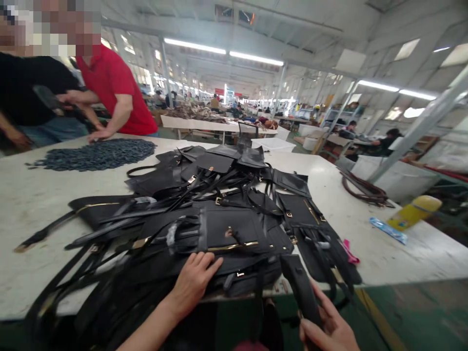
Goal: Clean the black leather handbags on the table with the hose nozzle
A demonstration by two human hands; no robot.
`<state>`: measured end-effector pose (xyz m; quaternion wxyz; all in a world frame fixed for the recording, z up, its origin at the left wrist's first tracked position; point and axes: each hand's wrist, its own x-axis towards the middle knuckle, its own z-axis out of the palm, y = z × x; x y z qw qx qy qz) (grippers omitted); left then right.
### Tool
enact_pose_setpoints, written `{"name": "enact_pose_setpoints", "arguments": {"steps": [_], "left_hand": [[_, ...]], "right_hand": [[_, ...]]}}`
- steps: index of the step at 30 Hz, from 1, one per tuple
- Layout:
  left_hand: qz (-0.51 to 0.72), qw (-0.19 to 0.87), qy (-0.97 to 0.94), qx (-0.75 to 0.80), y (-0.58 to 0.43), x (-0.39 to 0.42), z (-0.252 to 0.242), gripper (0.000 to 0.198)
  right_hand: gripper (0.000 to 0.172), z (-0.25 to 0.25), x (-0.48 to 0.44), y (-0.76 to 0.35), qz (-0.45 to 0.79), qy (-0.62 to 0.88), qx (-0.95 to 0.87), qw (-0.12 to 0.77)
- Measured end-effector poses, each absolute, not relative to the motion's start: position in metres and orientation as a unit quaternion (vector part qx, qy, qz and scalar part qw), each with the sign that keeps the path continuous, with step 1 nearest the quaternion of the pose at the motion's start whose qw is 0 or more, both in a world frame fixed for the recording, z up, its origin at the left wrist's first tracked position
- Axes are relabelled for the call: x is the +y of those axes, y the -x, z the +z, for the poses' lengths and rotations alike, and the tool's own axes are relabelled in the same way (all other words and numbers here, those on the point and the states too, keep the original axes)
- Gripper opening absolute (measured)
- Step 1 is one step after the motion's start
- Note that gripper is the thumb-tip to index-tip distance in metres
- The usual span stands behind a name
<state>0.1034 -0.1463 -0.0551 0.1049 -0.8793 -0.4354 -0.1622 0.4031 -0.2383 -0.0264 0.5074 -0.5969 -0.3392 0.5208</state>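
Note:
Black leather bag pieces (234, 224) with gold zips, buckles and straps are heaped on the white table. My left hand (195, 278) rests on the near edge of the heap, its fingers bent over the black leather below a gold zip. At the lower right, my right hand (327, 321) is closed around a curved black piece (298, 282), thumb on the near side and fingers on the right. The lower end of that piece is hidden by the hand. Another flat black bag piece (305, 214) lies to the right of the heap.
A pile of small dark pieces (98, 153) lies at the table's far left, by a person in a red shirt (117, 92). On the right are a yellow bottle (415, 212), a blue packet (388, 230), a pink ribbon (350, 252) and coiled brown straps (365, 190).

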Motion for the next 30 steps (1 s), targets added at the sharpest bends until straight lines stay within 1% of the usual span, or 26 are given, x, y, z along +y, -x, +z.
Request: {"name": "enact_pose_setpoints", "arguments": {"steps": [5,8,12,15,18,20,23,26,30], "left_hand": [[-0.215,0.12,0.885,-0.396,-0.089,-0.142,-0.056,0.037],[-0.231,0.123,0.882,-0.391,-0.083,-0.142,-0.059,0.037],[-0.249,0.123,0.882,-0.381,-0.075,-0.145,-0.067,0.041],[-0.277,0.103,0.875,-0.384,-0.071,-0.145,-0.073,0.045],[-0.312,0.07,0.861,-0.396,-0.07,-0.144,-0.075,0.048],[-0.324,0.042,0.851,-0.411,-0.069,-0.145,-0.073,0.05],[-0.331,0.002,0.829,-0.451,-0.065,-0.15,-0.068,0.053],[-0.341,0.002,0.804,-0.487,-0.056,-0.16,-0.063,0.056],[-0.361,0.034,0.768,-0.528,-0.041,-0.172,-0.063,0.055]], "right_hand": [[0.096,-0.017,-0.231,-0.401,0.516,0.583,-0.334,0.532],[0.091,-0.011,-0.224,-0.407,0.519,0.573,-0.352,0.527],[0.082,-0.003,-0.214,-0.416,0.58,0.542,-0.386,0.47],[0.079,-0.002,-0.202,-0.414,0.623,0.525,-0.402,0.419],[0.077,-0.008,-0.18,-0.405,0.646,0.514,-0.41,0.388],[0.079,-0.012,-0.163,-0.398,0.644,0.513,-0.412,0.391],[0.085,-0.011,-0.144,-0.39,0.601,0.526,-0.41,0.44],[0.087,-0.002,-0.144,-0.384,0.572,0.522,-0.421,0.472],[0.081,0.012,-0.169,-0.372,0.621,0.498,-0.44,0.415]]}}
